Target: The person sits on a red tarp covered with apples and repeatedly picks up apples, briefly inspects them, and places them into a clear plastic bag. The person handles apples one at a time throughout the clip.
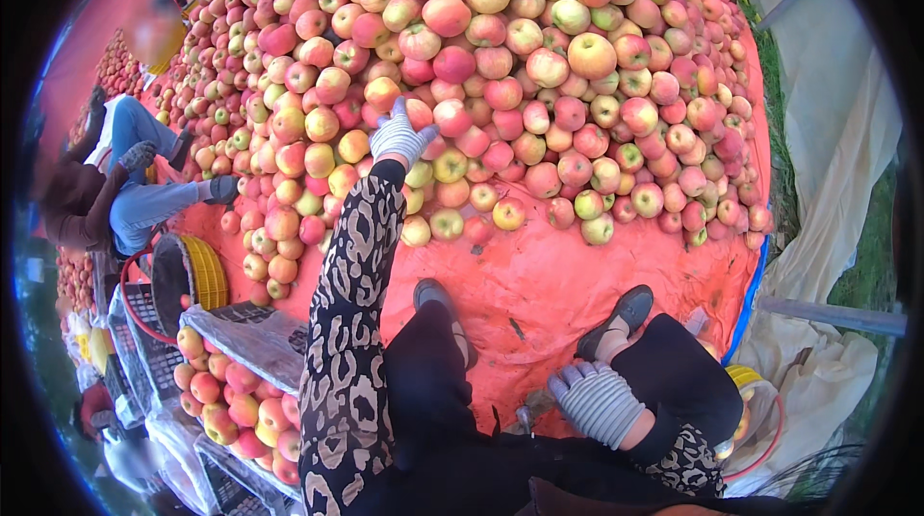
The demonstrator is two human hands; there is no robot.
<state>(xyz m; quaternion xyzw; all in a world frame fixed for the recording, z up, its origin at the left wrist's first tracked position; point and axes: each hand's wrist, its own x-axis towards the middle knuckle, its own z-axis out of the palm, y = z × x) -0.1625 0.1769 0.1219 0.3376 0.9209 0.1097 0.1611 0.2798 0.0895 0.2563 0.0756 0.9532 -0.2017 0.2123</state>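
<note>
My left hand point(402, 137), in a grey-and-white striped glove, stretches over the near slope of a large heap of red and yellow-green apples point(549, 68). Its fingers are apart, with the thumb out to the right, beside a red apple point(418, 114). Whether the fingertips touch that apple is hard to see. My right hand point(597, 405), gloved alike, lies by my right knee with its fingers loosely bent; no held object shows, though its palm is hidden.
A crate of apples point(236, 400) with a plastic liner stands at my left, beside a tipped yellow basket point(197, 270). Another basket point(760, 400) is at my right. Red sheeting point(539, 290) covers the ground. A co-worker in jeans point(144, 184) sits at the far left.
</note>
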